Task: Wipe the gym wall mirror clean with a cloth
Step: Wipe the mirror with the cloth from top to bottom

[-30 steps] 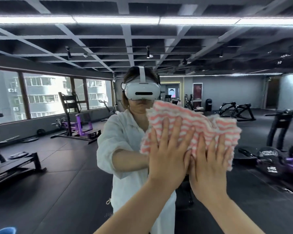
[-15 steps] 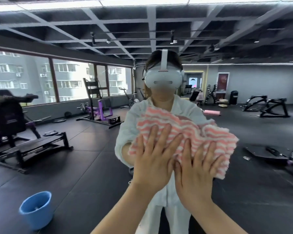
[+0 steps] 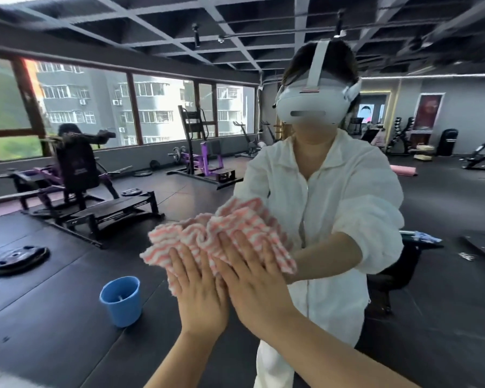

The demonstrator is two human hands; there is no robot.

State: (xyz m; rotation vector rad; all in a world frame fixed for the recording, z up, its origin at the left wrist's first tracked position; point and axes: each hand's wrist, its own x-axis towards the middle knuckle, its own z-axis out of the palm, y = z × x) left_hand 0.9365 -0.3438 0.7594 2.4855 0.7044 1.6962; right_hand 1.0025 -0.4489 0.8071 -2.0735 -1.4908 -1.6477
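The wall mirror [image 3: 67, 317] fills the whole head view and reflects the gym and a person in a white jacket and headset. A pink-and-white striped cloth [image 3: 207, 236] is bunched flat against the glass at centre. My left hand [image 3: 199, 287] presses the cloth's lower left part with straight, spread fingers. My right hand [image 3: 252, 278] presses beside it on the cloth's right part, fingers also straight. The two hands touch side by side. Both forearms reach up from the bottom edge.
Reflected in the mirror: a blue bucket [image 3: 121, 299] on the dark floor at lower left, a weight plate [image 3: 17, 257], a black bench machine [image 3: 90, 197], purple equipment [image 3: 202, 161] by the windows, and more machines at far right.
Both hands have slid the cloth down and to the left across the glass. The view has tilted downward, so the bucket and floor now show more.
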